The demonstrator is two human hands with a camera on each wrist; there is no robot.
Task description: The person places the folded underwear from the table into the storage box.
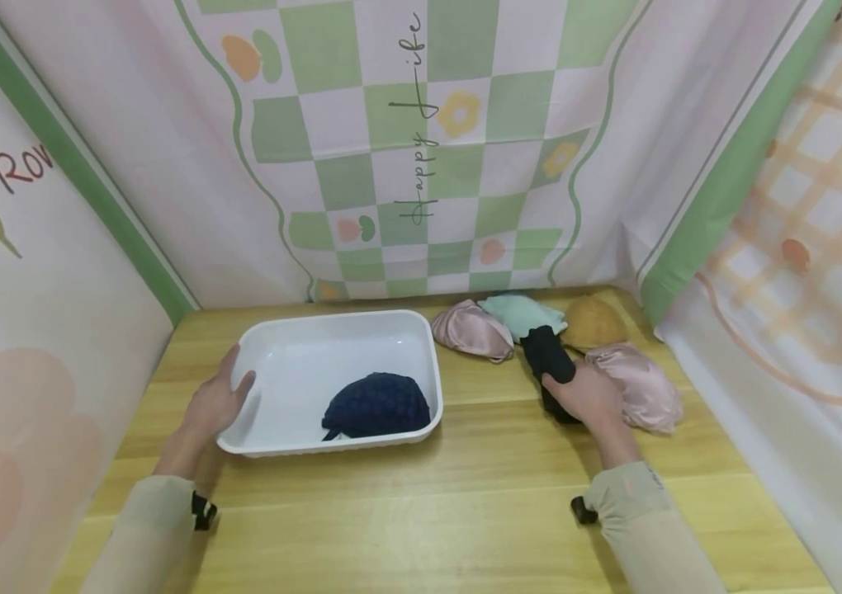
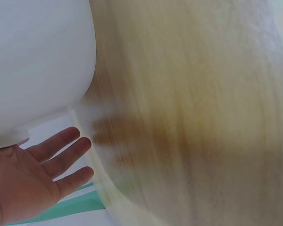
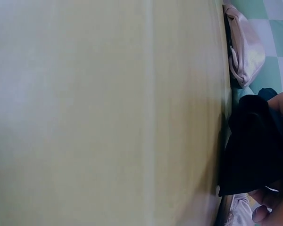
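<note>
My right hand (image 1: 590, 396) grips a folded black bra (image 1: 549, 356) at the right of the table, with the thumb across its top. The right wrist view shows the black cloth (image 3: 257, 148) bunched in the fingers. At the left end of a white tray (image 1: 295, 355), my left hand (image 1: 215, 404) touches the rim, thumb over the edge. In the left wrist view its fingers (image 2: 68, 157) stretch out straight and spread beside the tray wall. A folded navy bra (image 1: 379, 404) lies in the tray's near right corner.
Behind and beside the black bra lie a pink satin bra (image 1: 471, 328), a mint one (image 1: 521, 313), a mustard one (image 1: 594, 322) and another pink one (image 1: 644, 388). The wooden table (image 1: 391, 520) meets a patterned curtain (image 1: 421, 165) at the back.
</note>
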